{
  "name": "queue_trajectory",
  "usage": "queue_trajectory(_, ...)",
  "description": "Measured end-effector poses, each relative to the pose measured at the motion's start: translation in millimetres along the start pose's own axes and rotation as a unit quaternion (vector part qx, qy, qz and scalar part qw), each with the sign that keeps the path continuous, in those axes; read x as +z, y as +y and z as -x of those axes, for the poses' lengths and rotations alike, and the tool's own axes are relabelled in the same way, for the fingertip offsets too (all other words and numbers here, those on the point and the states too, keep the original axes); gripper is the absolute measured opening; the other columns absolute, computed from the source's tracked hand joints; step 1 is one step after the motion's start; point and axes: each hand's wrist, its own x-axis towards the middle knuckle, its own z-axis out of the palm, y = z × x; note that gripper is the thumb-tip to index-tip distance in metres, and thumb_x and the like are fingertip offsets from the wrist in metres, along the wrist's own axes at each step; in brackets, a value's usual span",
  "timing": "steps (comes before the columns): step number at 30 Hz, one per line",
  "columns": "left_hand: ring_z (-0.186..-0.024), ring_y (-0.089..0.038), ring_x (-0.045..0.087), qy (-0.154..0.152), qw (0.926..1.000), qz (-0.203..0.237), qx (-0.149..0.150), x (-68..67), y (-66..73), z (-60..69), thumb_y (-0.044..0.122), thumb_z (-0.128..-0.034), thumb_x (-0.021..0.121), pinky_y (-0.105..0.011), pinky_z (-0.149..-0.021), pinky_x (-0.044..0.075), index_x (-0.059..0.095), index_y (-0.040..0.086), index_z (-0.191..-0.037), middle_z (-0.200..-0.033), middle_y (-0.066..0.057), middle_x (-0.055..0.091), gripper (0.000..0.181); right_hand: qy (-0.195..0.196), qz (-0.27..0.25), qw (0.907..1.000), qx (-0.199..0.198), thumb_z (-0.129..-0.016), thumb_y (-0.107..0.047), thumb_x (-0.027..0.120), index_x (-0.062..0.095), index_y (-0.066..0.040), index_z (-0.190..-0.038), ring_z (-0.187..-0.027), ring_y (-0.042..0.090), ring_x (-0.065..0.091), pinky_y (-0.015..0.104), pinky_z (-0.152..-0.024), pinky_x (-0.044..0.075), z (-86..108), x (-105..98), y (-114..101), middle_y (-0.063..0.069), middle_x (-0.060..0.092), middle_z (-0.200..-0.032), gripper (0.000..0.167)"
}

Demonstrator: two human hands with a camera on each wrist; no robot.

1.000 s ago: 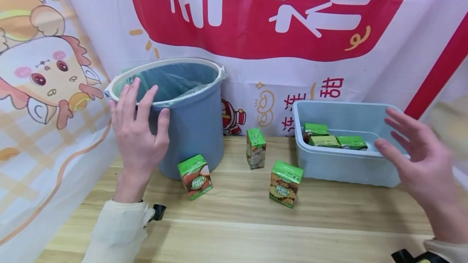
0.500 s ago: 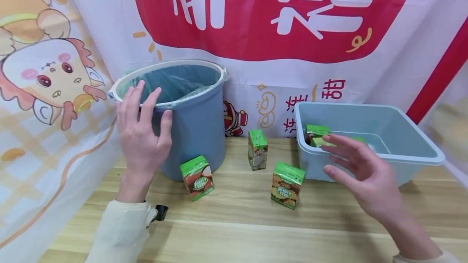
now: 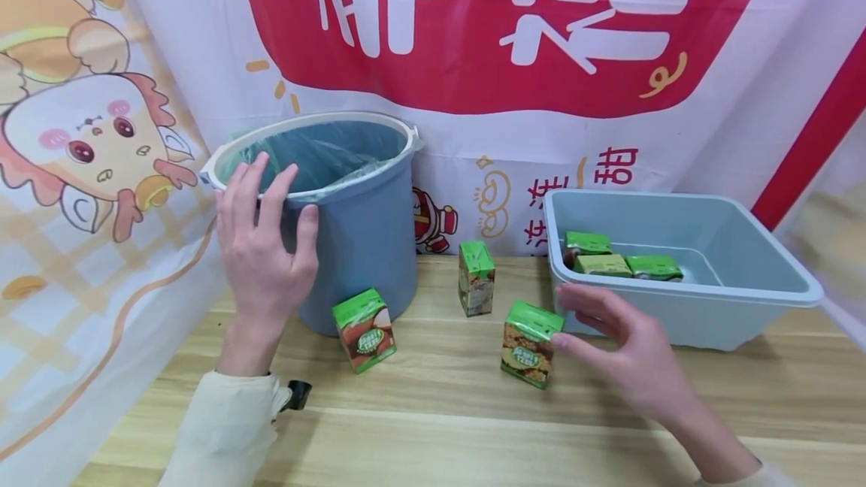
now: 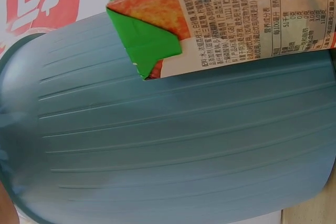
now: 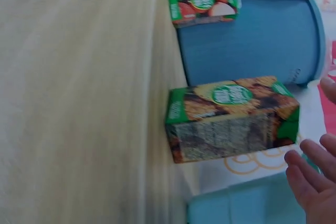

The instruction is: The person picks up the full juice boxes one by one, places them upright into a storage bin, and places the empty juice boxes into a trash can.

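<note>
My left hand [image 3: 267, 246] lies with its fingers extended at the near-left rim of a blue trash bin [image 3: 361, 246], which has a clear bag inside. My right hand [image 3: 629, 352] hovers beside a brown-and-green juice box [image 3: 530, 348], thumb close to its upper right edge. In the right wrist view, the fingers [image 5: 310, 174] look apart from that box [image 5: 231, 121]. A red-and-green juice box [image 3: 365, 337] leans against the bin's base. In the left wrist view, a carton with a printed label [image 4: 226, 24] looms before the bin wall. Another juice box [image 3: 476, 280] stands farther back.
A light-blue plastic basin [image 3: 676, 307] stands on the right, with a green-topped box [image 3: 587, 241], a yellow-green box [image 3: 602, 265] and another green box [image 3: 652, 267] inside. A printed cloth [image 3: 467, 81] hangs behind. Everything stands on a wooden tabletop [image 3: 406, 442].
My right hand has moved left and down, from over the basin's right side to beside the front juice box. My left hand has stayed at the bin rim.
</note>
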Motion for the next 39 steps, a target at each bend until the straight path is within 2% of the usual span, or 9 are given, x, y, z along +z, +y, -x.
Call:
queue_trajectory(3,-0.156,-0.038,0.039,0.002,1.0,0.001,0.003,1.3,-0.2,0.2,0.043,-0.104,0.053,-0.062,-0.133,0.016,0.061,0.014,-0.148,-0.165,-0.013,0.049,0.053,0.004,0.015,0.9998,0.01,-0.09,-0.019,0.085,0.064,-0.016,-0.142,-0.122,-0.002,0.066,0.014,-0.102,0.053,1.3,6.8,3.4,0.002,0.07,-0.14,0.057)
queue_trajectory(6,-0.156,-0.038,0.039,0.003,1.0,0.002,0.003,1.9,-0.4,0.3,0.043,-0.1041,0.053,-0.062,-0.133,0.016,0.061,0.014,-0.148,-0.165,-0.013,0.049,0.053,0.001,0.031,0.9993,0.021,-0.09,-0.022,0.086,0.065,-0.018,-0.141,-0.118,-0.001,0.068,0.021,-0.1,0.057,2.1,12.2,6.6,0.004,0.07,-0.14,0.056)
queue_trajectory(10,-0.156,-0.038,0.039,0.01,0.9999,0.007,0.003,1.4,-1.2,0.0,0.042,-0.104,0.054,-0.061,-0.133,0.016,0.062,0.013,-0.146,-0.164,-0.014,0.05,0.052,-0.004,0.055,0.9977,0.039,-0.089,-0.027,0.087,0.066,-0.02,-0.14,-0.109,0.006,0.073,0.031,-0.096,0.062,2.3,17.6,7.7,0.005,0.074,-0.132,0.056)
queue_trajectory(13,-0.155,-0.039,0.04,0.015,0.9998,0.009,0.004,0.7,-2.1,0.1,0.042,-0.1038,0.054,-0.061,-0.133,0.016,0.063,0.013,-0.145,-0.163,-0.014,0.051,0.051,-0.005,0.069,0.9967,0.044,-0.088,-0.029,0.087,0.067,-0.02,-0.139,-0.104,0.013,0.076,0.033,-0.093,0.063,2.6,20.3,6.6,0.005,0.077,-0.124,0.055)
queue_trajectory(21,-0.154,-0.04,0.042,0.015,0.9998,0.006,0.007,-0.5,-3.0,1.2,0.042,-0.1036,0.054,-0.063,-0.132,0.017,0.064,0.012,-0.144,-0.161,-0.015,0.052,0.051,0.003,0.079,0.9954,0.055,-0.087,-0.027,0.088,0.069,-0.017,-0.137,-0.099,0.017,0.078,0.025,-0.086,0.063,4.9,24.7,6.0,0.009,0.079,-0.119,0.054)
queue_trajectory(33,-0.154,-0.039,0.041,0.017,0.9997,0.013,0.011,3.0,-2.8,0.9,0.042,-0.1034,0.055,-0.063,-0.132,0.017,0.064,0.012,-0.144,-0.161,-0.016,0.052,0.051,0.02,0.079,0.9958,0.043,-0.087,-0.024,0.089,0.07,-0.018,-0.136,-0.099,0.013,0.078,0.023,-0.086,0.063,2.8,20.7,-0.5,0.008,0.079,-0.117,0.053)
queue_trajectory(39,-0.155,-0.039,0.041,0.019,0.9997,0.017,0.007,4.3,-1.8,0.8,0.041,-0.1031,0.055,-0.061,-0.133,0.017,0.064,0.012,-0.143,-0.161,-0.015,0.052,0.051,0.022,0.066,0.9967,0.042,-0.088,-0.022,0.088,0.07,-0.016,-0.136,-0.101,0.015,0.078,0.021,-0.087,0.062,0.3,18.7,-4.3,0.008,0.079,-0.116,0.051)
